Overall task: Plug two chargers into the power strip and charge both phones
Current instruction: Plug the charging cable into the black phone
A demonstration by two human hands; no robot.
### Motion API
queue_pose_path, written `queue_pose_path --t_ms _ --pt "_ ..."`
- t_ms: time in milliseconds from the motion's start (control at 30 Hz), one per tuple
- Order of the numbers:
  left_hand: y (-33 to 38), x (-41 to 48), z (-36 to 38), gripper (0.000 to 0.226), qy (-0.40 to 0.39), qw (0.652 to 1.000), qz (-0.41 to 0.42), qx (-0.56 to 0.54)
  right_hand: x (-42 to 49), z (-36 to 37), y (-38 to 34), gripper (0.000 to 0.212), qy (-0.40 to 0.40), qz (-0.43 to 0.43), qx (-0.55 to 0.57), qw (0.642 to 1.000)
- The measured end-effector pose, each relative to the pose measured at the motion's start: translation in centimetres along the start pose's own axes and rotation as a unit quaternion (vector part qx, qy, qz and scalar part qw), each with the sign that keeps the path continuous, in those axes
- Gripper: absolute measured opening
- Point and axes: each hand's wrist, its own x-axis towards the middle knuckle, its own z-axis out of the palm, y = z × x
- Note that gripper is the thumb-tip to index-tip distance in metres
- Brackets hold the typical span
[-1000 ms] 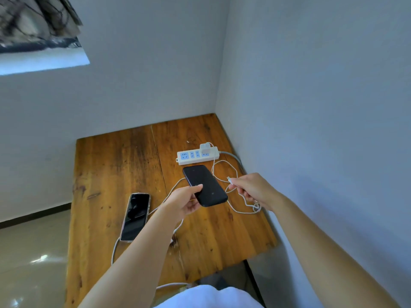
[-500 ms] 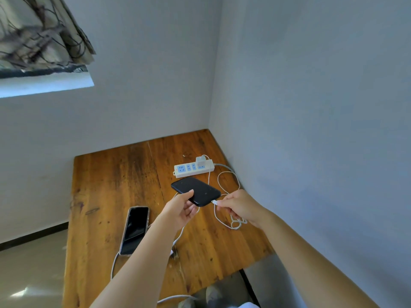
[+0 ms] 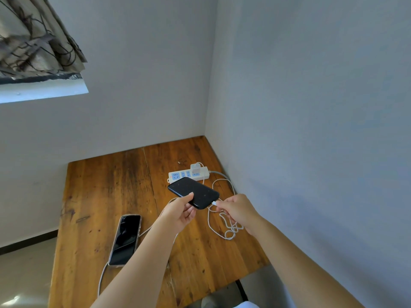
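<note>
My left hand [image 3: 181, 211] holds a black phone [image 3: 195, 191] level above the wooden table [image 3: 97, 196]. My right hand [image 3: 238, 210] pinches the white cable's plug [image 3: 214, 203] right at the phone's near end. That cable [image 3: 222, 221] loops on the table and runs back to a white charger [image 3: 196, 168] plugged into the white power strip [image 3: 181, 174] near the corner. A second phone [image 3: 125, 239] lies face up at the left with a cable [image 3: 101, 278] at its near end.
Walls close the table in at the back and right. A window ledge [image 3: 44, 92] and a patterned curtain [image 3: 33, 36] are at the upper left. The floor [image 3: 20, 274] shows left of the table.
The black phone has turned flatter and come toward my right hand. My right hand brought the cable's plug up to the phone's end. The camera tilted upward.
</note>
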Motion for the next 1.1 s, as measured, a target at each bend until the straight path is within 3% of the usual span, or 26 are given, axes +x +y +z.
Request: queue_pose_path --t_ms 800,1100 --pt "0.2 1.0 1.5 0.031 0.026 0.998 0.020 0.054 0.0 -1.1 0.5 0.023 -0.011 0.003 0.035 0.999" --pt "0.7 0.7 1.7 0.029 -0.003 0.997 0.060 0.055 0.2 -1.4 0.5 0.028 -0.016 -0.019 0.070 0.997"
